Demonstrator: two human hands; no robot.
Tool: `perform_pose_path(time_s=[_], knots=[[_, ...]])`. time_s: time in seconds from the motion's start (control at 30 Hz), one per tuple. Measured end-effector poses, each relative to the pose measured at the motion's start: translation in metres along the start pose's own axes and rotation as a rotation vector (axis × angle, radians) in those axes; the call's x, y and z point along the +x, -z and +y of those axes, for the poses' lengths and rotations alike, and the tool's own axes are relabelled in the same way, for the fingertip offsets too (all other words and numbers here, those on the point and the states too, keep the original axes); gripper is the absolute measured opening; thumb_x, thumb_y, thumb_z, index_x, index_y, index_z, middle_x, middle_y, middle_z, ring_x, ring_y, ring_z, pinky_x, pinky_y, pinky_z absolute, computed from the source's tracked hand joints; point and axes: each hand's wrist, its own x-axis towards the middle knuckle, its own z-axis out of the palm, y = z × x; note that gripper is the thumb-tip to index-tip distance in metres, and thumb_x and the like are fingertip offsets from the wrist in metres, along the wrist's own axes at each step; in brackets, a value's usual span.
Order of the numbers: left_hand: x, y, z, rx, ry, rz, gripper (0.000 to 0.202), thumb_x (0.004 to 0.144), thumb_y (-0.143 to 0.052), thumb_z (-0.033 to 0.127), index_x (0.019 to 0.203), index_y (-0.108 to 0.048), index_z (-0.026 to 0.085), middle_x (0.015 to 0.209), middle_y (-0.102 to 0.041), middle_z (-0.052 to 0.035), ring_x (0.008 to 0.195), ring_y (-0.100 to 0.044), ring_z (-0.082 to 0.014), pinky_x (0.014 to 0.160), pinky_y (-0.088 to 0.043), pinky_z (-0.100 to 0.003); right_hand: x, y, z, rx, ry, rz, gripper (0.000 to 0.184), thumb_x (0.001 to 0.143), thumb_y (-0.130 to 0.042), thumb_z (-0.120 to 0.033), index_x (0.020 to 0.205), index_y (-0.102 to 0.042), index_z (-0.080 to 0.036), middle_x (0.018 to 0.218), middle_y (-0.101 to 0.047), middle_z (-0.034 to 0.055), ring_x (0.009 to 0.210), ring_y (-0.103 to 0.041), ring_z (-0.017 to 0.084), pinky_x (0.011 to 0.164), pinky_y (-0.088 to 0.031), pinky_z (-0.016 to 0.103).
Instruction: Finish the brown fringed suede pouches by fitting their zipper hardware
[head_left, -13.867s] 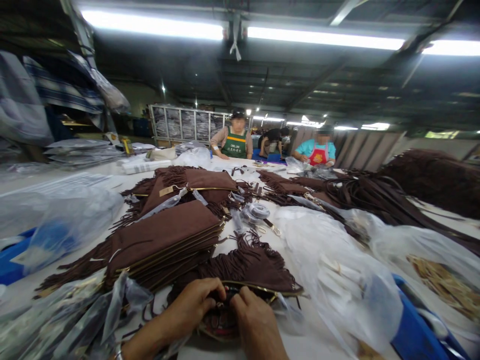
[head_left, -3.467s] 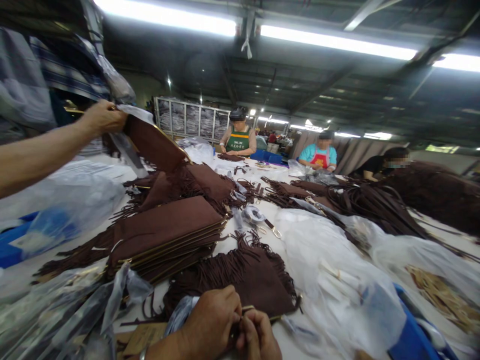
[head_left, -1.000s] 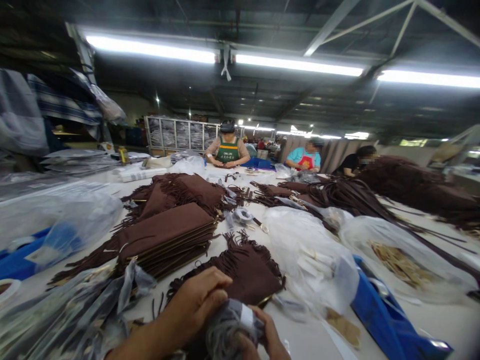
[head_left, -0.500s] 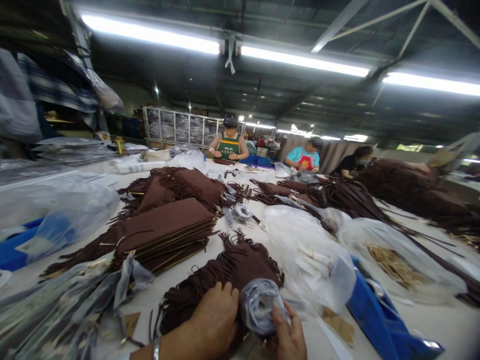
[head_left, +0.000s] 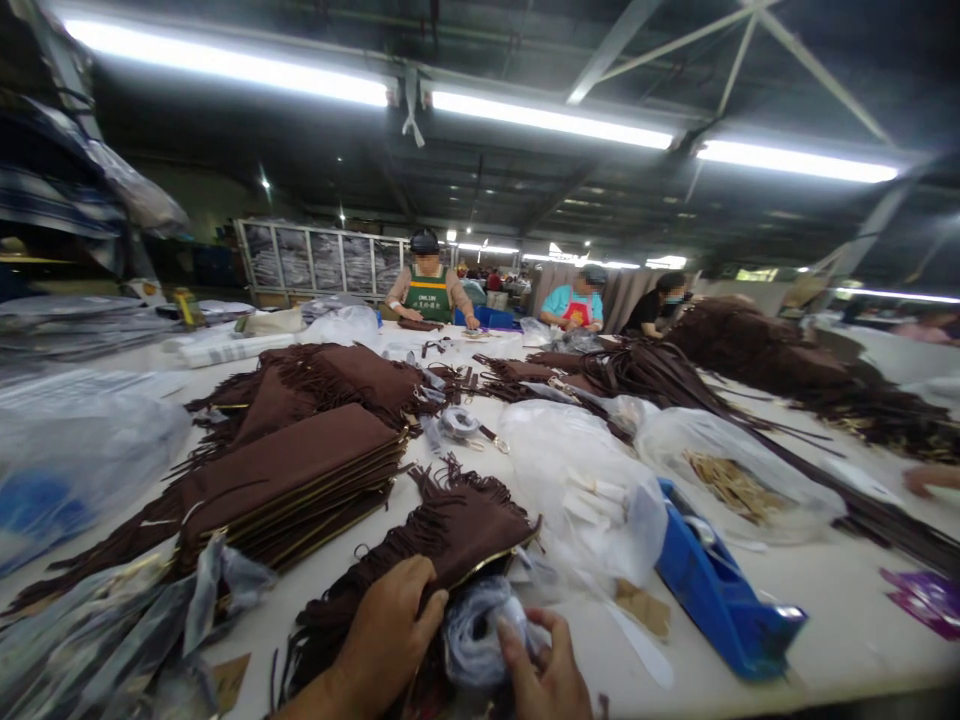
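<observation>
A brown fringed suede pouch with a gold zip edge lies at the near edge of the white table. My left hand grips the pouch at its opening, fingers curled over the fabric. My right hand holds a crumpled wad of grey-white paper stuffing right at the pouch's mouth, thumb and fingers pinched on it.
A stack of finished brown pouches sits to the left, more fringed pieces behind. Clear plastic bags and a blue bin lie to the right. Long brown straps run across the table. Three people work at the far end.
The view has swung right. The paper wad has gone lower, against the pouch's opening, and my left hand has shifted onto the pouch's edge.
</observation>
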Motion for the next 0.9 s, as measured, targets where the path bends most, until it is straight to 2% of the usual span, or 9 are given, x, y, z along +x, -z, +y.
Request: perform_pose_path(time_s=[0.1,0.2,0.3,0.4,0.5,0.57,0.73,0.83,0.9], knots=[[-0.005,0.003,0.001,0.081,-0.169,0.009,0.016,0.097,-0.039,0.026,0.089,-0.052,0.021,0.093,-0.06,-0.0055,0.092,-0.056,-0.0249,0.08,-0.043,-0.039,0.012,-0.008,-0.011,0.083,0.097,-0.082,0.054,0.076,-0.059,-0.066,0.106,-0.053,-0.022,0.085,-0.074,0.0074,0.079,-0.07,0.028,0.069,-0.053,0.035],[-0.005,0.008,-0.002,0.162,-0.332,0.012,0.015,0.097,-0.039,0.024,0.094,-0.053,0.022,0.095,-0.06,-0.0059,0.093,-0.057,-0.0263,0.08,-0.044,-0.041,0.02,-0.027,-0.016,0.392,0.013,-0.257,0.062,0.077,-0.063,-0.062,0.12,-0.048,-0.02,0.103,-0.071,0.012,0.088,-0.069,0.029,0.063,-0.056,0.036],[0.0,0.013,-0.007,0.189,-0.42,0.036,0.011,0.097,-0.042,0.025,0.098,-0.053,0.023,0.097,-0.061,-0.0056,0.095,-0.058,-0.0258,0.082,-0.045,-0.04,0.021,-0.046,-0.014,0.799,0.079,-0.509,0.064,0.08,-0.064,-0.048,0.133,-0.041,-0.02,0.13,-0.061,0.0141,0.114,-0.061,0.028,0.09,-0.053,0.041],[0.005,0.016,-0.015,0.161,-0.407,0.036,0.011,0.098,-0.043,0.027,0.093,-0.052,0.023,0.091,-0.061,-0.0037,0.088,-0.059,-0.0227,0.076,-0.045,-0.035,0.017,-0.044,-0.014,0.648,0.321,-0.635,0.065,0.078,-0.059,-0.023,0.141,-0.041,-0.021,0.141,-0.054,0.0092,0.13,-0.05,0.023,0.112,-0.036,0.04],[0.008,0.021,-0.019,0.133,-0.348,0.011,0.016,0.098,-0.043,0.029,0.085,-0.05,0.024,0.084,-0.059,-0.0017,0.08,-0.059,-0.02,0.07,-0.044,-0.032,0.014,-0.022,-0.025,0.175,0.469,-0.57,0.076,0.068,-0.054,-0.007,0.142,-0.045,-0.023,0.134,-0.06,0.0067,0.126,-0.053,0.023,0.111,-0.036,0.037],[0.009,0.024,-0.018,0.133,-0.314,-0.01,0.018,0.098,-0.043,0.031,0.084,-0.049,0.024,0.085,-0.059,-0.0016,0.082,-0.059,-0.0197,0.071,-0.043,-0.032,0.014,-0.011,-0.033,0.054,0.529,-0.56,0.079,0.061,-0.052,-0.002,0.136,-0.051,-0.024,0.128,-0.063,0.0057,0.119,-0.057,0.023,0.105,-0.041,0.035],[0.01,0.023,-0.015,0.182,-0.305,-0.057,0.019,0.099,-0.04,0.033,0.085,-0.051,0.024,0.088,-0.061,-0.0028,0.085,-0.061,-0.0209,0.074,-0.046,-0.033,0.014,-0.028,-0.036,0.278,0.356,-0.63,0.063,0.063,-0.06,-0.009,0.125,-0.053,-0.021,0.107,-0.072,0.002,0.091,-0.069,0.022,0.079,-0.055,0.029],[0.007,0.018,-0.017,0.264,-0.403,-0.058,0.014,0.097,-0.043,0.03,0.092,-0.055,0.025,0.093,-0.065,-0.0044,0.091,-0.064,-0.0229,0.08,-0.051,-0.035,0.014,-0.05,-0.034,0.386,0.323,-0.413,0.054,0.07,-0.059,-0.01,0.123,-0.052,-0.019,0.106,-0.072,0.0028,0.094,-0.069,0.021,0.083,-0.055,0.029],[0.006,0.016,-0.019,0.327,-0.491,-0.043,0.011,0.095,-0.047,0.028,0.095,-0.057,0.025,0.095,-0.068,-0.0047,0.094,-0.066,-0.0241,0.084,-0.053,-0.036,0.015,-0.062,-0.037,0.272,0.394,-0.241,0.048,0.08,-0.053,-0.01,0.127,-0.051,-0.017,0.114,-0.071,0.0059,0.099,-0.068,0.019,0.088,-0.053,0.027]])
